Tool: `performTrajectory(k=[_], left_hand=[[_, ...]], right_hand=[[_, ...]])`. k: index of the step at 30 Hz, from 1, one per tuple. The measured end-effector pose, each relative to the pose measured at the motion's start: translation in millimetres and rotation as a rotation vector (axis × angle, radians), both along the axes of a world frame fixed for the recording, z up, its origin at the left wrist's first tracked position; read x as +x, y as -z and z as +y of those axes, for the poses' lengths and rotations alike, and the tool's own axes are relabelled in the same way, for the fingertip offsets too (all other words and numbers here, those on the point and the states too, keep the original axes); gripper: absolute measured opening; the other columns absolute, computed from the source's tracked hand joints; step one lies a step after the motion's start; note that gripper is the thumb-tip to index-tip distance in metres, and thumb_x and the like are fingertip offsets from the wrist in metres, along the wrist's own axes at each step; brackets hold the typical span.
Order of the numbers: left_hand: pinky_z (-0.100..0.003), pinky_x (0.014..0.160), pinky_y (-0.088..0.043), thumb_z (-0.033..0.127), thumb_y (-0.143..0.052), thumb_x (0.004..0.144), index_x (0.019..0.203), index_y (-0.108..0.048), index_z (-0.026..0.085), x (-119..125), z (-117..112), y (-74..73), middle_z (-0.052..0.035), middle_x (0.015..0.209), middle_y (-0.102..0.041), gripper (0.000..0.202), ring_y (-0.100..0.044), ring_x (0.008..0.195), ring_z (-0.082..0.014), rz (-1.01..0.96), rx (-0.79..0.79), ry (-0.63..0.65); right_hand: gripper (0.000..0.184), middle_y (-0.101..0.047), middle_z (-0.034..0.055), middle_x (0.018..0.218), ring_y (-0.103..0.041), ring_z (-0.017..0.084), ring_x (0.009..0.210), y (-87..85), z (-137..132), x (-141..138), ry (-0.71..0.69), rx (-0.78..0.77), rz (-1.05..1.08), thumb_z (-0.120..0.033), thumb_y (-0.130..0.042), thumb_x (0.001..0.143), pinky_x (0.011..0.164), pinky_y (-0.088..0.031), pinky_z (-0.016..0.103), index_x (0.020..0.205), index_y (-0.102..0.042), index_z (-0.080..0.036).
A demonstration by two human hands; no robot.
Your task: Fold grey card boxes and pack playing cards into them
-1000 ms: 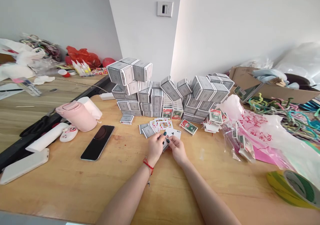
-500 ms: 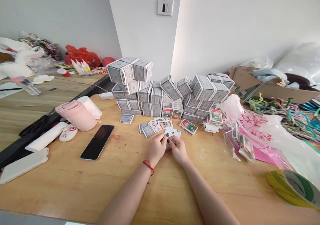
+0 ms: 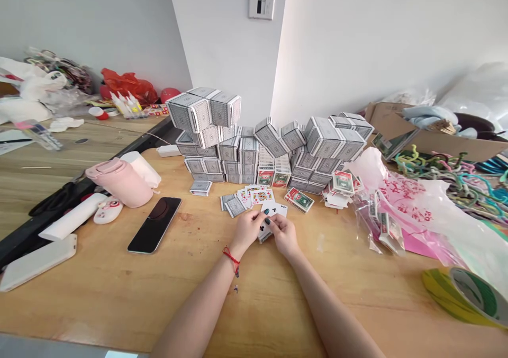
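Note:
My left hand point(image 3: 246, 230) and my right hand point(image 3: 282, 233) meet over the wooden table point(image 3: 119, 294), both closed on a small deck of playing cards point(image 3: 265, 232) whose top card shows a black club. A red string circles my left wrist. Just beyond my fingers lie loose playing cards point(image 3: 249, 199), some face up, some face down. Behind them rises a stack of grey-patterned card boxes point(image 3: 257, 146).
A black phone point(image 3: 154, 225), a pink bottle point(image 3: 119, 182) and white cases lie to the left. Red-and-green card packs point(image 3: 301, 200) sit near the stack. Pink plastic bags point(image 3: 405, 204), a cardboard box point(image 3: 428, 135) and a tape roll point(image 3: 468, 297) crowd the right.
My hands have shifted slightly nearer to me, still closed together on the deck; the club card on top now shows more between my fingers.

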State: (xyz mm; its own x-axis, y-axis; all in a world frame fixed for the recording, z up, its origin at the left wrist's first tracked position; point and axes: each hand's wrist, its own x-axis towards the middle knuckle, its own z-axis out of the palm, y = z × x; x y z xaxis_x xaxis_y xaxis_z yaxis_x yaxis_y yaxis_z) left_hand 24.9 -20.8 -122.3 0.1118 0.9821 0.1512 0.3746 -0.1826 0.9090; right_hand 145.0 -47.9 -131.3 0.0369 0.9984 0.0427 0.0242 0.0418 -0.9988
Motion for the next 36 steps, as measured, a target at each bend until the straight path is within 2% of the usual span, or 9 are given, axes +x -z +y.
performTrajectory(k=[4,11,16,19,21,25,28,33,36], left_hand=[[-0.022,0.054,-0.035,0.037,-0.047,0.076,0.067,-0.064,0.014,-2.4,2.9,0.4,-0.0025,0.061,-0.060,0.030,-0.051,0.060,-0.0131,-0.075,-0.092,-0.006],[-0.022,0.051,-0.035,0.038,-0.051,0.074,0.061,-0.063,0.014,-1.9,0.6,-0.7,-0.0019,0.057,-0.060,0.030,-0.050,0.056,-0.0124,-0.107,-0.072,-0.033],[-0.022,0.048,-0.036,0.049,-0.050,0.074,0.059,-0.061,0.013,-0.6,-0.5,-3.5,-0.0014,0.053,-0.057,0.040,-0.050,0.052,-0.0120,-0.286,-0.133,-0.097],[-0.025,0.048,-0.039,0.056,-0.041,0.077,0.068,-0.062,0.011,-1.6,1.2,-5.3,-0.0047,0.058,-0.059,0.051,-0.052,0.051,-0.0133,-0.500,-0.216,-0.068],[-0.026,0.049,-0.040,0.057,-0.038,0.078,0.072,-0.062,0.011,-2.2,2.1,-5.8,-0.0053,0.059,-0.059,0.052,-0.053,0.052,-0.0136,-0.559,-0.215,-0.040],[-0.022,0.048,-0.035,0.051,-0.046,0.076,0.064,-0.053,0.015,-1.8,0.8,-3.6,0.0018,0.053,-0.049,0.039,-0.045,0.050,-0.0096,-0.428,-0.138,-0.015],[-0.020,0.046,-0.032,0.045,-0.045,0.079,0.065,-0.048,0.016,-0.3,-1.7,-0.5,0.0040,0.054,-0.043,0.032,-0.039,0.049,-0.0080,-0.308,-0.107,-0.014],[-0.020,0.049,-0.032,0.033,-0.039,0.083,0.066,-0.045,0.017,1.6,-4.5,1.6,0.0027,0.057,-0.044,0.024,-0.040,0.053,-0.0092,-0.105,-0.008,-0.073],[-0.021,0.052,-0.032,0.029,-0.038,0.083,0.066,-0.047,0.017,1.9,-5.1,0.1,0.0014,0.058,-0.046,0.023,-0.042,0.055,-0.0100,-0.020,0.058,-0.063]], right_hand=[[0.033,-0.048,-0.0051,0.041,-0.040,0.010,0.034,-5.3,-2.8,-1.3,-0.076,-0.113,0.028,-0.050,-0.053,0.073,0.035,-0.028,0.022,0.062,-0.043,-0.021],[0.033,-0.040,-0.0071,0.042,-0.035,0.008,0.037,-7.2,-3.8,-4.1,-0.105,-0.021,0.018,-0.051,-0.051,0.075,0.037,-0.026,0.021,0.066,-0.046,-0.020],[0.032,-0.040,-0.0075,0.044,-0.036,0.007,0.037,-6.3,-4.2,-7.4,-0.029,-0.006,0.044,-0.050,-0.051,0.076,0.037,-0.026,0.021,0.069,-0.046,-0.020],[0.032,-0.043,-0.0085,0.044,-0.038,0.008,0.035,-6.6,-3.0,-6.3,0.032,-0.027,0.094,-0.052,-0.050,0.076,0.036,-0.028,0.020,0.079,-0.045,-0.020],[0.033,-0.045,-0.0092,0.044,-0.040,0.008,0.034,-6.7,-1.3,-4.1,0.076,-0.027,0.124,-0.053,-0.050,0.076,0.035,-0.029,0.020,0.084,-0.043,-0.021],[0.034,-0.050,-0.0090,0.043,-0.043,0.009,0.034,-5.0,1.4,-0.8,0.082,-0.022,0.169,-0.052,-0.050,0.076,0.036,-0.032,0.020,0.086,-0.039,-0.022],[0.034,-0.051,-0.0088,0.042,-0.042,0.009,0.033,-3.0,1.6,-1.5,0.068,-0.029,0.170,-0.052,-0.050,0.075,0.036,-0.033,0.020,0.084,-0.039,-0.022],[0.034,-0.048,-0.0073,0.043,-0.042,0.009,0.034,-2.1,1.2,-2.8,0.099,-0.036,0.098,-0.056,-0.047,0.076,0.036,-0.034,0.021,0.073,-0.041,-0.022],[0.037,-0.046,-0.0064,0.045,-0.042,0.009,0.036,-1.8,2.0,-1.1,0.150,-0.042,0.077,-0.057,-0.050,0.074,0.036,-0.033,0.021,0.066,-0.040,-0.022]])
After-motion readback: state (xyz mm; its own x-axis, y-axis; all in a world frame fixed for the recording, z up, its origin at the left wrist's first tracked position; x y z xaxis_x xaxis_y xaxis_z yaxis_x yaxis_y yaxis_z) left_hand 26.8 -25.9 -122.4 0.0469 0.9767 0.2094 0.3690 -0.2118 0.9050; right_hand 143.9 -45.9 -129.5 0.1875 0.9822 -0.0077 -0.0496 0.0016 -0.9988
